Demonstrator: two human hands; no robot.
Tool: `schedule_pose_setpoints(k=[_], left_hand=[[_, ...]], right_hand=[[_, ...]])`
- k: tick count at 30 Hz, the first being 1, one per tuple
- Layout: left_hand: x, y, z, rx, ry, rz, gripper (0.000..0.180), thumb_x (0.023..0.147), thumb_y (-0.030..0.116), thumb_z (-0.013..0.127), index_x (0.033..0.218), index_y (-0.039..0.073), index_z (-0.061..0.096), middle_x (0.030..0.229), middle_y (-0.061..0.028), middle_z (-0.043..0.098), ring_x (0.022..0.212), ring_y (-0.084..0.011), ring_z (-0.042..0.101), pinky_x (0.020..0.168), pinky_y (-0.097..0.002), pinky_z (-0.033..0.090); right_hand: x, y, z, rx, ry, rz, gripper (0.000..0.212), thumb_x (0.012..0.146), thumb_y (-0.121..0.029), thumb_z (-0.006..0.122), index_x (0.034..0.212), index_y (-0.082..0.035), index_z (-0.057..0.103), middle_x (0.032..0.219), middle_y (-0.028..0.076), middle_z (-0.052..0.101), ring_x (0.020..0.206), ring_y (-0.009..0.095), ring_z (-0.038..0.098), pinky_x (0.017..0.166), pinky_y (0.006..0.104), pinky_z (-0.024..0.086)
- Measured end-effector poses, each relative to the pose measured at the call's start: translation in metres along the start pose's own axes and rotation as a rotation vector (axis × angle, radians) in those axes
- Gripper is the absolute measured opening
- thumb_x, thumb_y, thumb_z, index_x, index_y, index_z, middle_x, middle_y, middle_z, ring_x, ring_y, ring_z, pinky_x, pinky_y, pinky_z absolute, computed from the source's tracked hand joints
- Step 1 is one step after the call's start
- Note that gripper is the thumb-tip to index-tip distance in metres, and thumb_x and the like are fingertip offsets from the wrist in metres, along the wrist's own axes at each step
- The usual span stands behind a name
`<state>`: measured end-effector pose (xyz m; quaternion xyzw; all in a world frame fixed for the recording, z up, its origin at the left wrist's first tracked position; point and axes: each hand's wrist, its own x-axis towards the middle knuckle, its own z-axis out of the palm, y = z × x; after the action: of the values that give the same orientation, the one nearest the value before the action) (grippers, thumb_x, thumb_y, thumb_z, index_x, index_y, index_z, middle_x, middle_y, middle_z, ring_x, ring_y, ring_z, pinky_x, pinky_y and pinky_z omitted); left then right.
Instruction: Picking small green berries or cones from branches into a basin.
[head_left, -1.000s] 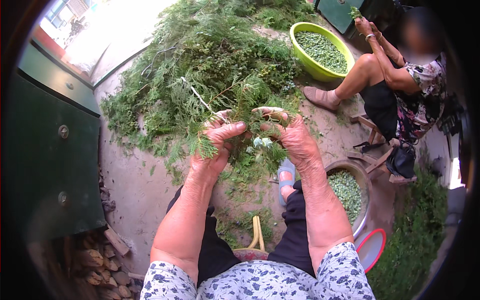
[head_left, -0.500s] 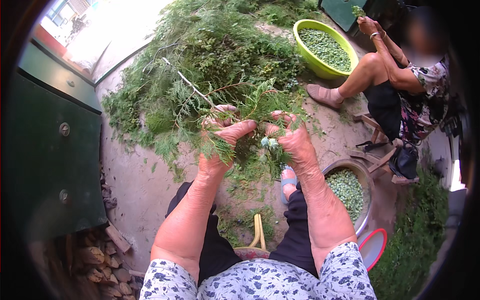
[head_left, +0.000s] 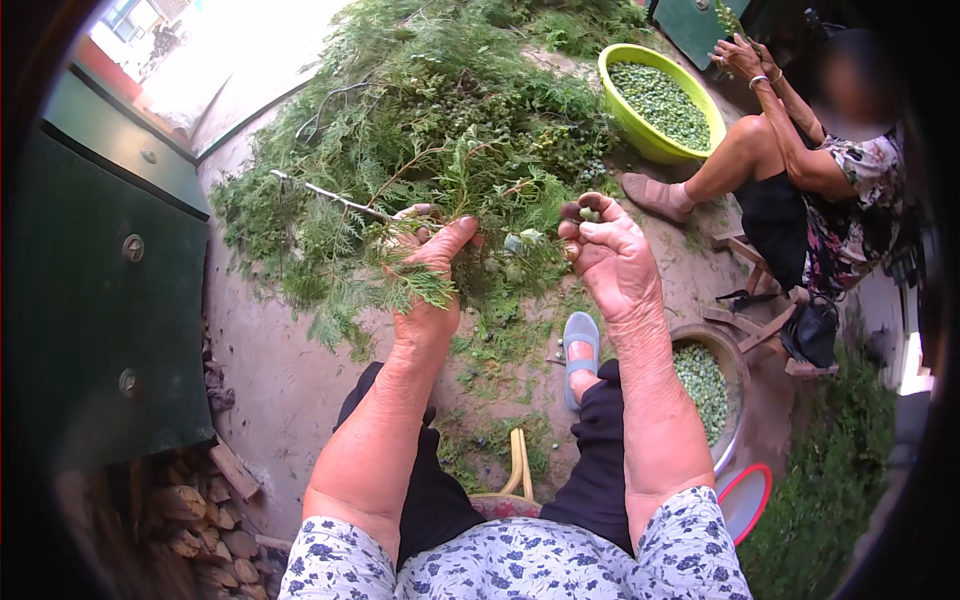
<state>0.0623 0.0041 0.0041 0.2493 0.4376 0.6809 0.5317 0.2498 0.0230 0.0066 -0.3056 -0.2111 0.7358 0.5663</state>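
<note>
My left hand (head_left: pixel 432 262) is closed round a leafy evergreen branch (head_left: pixel 345 202) with a pale bare stem that points up and left. A few bluish-green cones (head_left: pixel 520 241) still hang among its sprays, right of my fingers. Apart from the branch, my right hand (head_left: pixel 617 250) is raised with its palm partly turned up. Between its thumb and fingers sits a small green cone (head_left: pixel 589 214). Below my right forearm stands a metal basin (head_left: pixel 741 400) holding many picked green cones (head_left: pixel 700 385).
A large heap of cut evergreen branches (head_left: pixel 420 110) lies ahead. Beyond it to the right is a yellow-green tub (head_left: pixel 612 100) of cones, beside a seated person (head_left: pixel 800 170) holding a sprig. Green cabinet (head_left: pixel 110 300) and firewood (head_left: pixel 190 510) line the left. A red-rimmed container (head_left: pixel 745 505) lies at right.
My right hand has pulled away from the branch to the right, with a green cone in its fingers. The branch in my left hand has tilted further left.
</note>
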Motion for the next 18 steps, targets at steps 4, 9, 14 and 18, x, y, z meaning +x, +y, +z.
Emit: schedule_pose_setpoints(k=[4, 9, 14, 18], left_hand=[[0.000, 0.003, 0.000, -0.042, 0.001, -0.090, 0.050, 0.072, 0.000, 0.068, 0.112, 0.002, 0.038, 0.084, -0.0097, 0.060, 0.073, -0.0201, 0.060, 0.072, -0.0320, 0.046], [-0.003, 0.003, 0.004, -0.016, 0.021, -0.058, 0.031, 0.072, 0.001, 0.069, 0.096, 0.002, 0.049, 0.079, -0.0075, 0.061, 0.071, -0.0177, 0.060, 0.070, -0.0297, 0.045], [-0.005, 0.003, 0.007, -0.053, -0.001, -0.076, 0.012, 0.073, 0.003, 0.068, 0.082, 0.002, 0.061, 0.076, -0.0051, 0.063, 0.069, -0.0145, 0.060, 0.067, -0.0256, 0.047], [-0.003, 0.002, 0.004, -0.061, -0.015, -0.131, 0.040, 0.073, -0.003, 0.066, 0.105, 0.003, 0.043, 0.084, -0.0097, 0.060, 0.070, -0.0183, 0.061, 0.063, -0.0277, 0.051]], right_hand=[[-0.005, -0.001, 0.006, 0.116, -0.056, -0.037, 0.016, 0.080, 0.001, 0.057, 0.096, -0.002, 0.054, 0.088, 0.009, 0.060, 0.071, 0.016, 0.059, 0.057, 0.0241, 0.045], [-0.023, 0.001, 0.029, -0.543, -0.038, -0.181, 0.017, 0.078, -0.002, 0.063, 0.095, -0.002, 0.062, 0.085, 0.004, 0.058, 0.063, 0.009, 0.055, 0.053, 0.0189, 0.042], [-0.024, 0.006, 0.033, -1.211, -0.128, -0.620, 0.033, 0.067, 0.002, 0.068, 0.099, -0.005, 0.065, 0.079, 0.004, 0.055, 0.074, 0.014, 0.054, 0.066, 0.0256, 0.044], [-0.018, 0.010, 0.029, -1.275, -0.073, -0.670, 0.025, 0.070, -0.004, 0.069, 0.094, -0.003, 0.064, 0.079, 0.003, 0.055, 0.067, 0.013, 0.053, 0.061, 0.0242, 0.043]])
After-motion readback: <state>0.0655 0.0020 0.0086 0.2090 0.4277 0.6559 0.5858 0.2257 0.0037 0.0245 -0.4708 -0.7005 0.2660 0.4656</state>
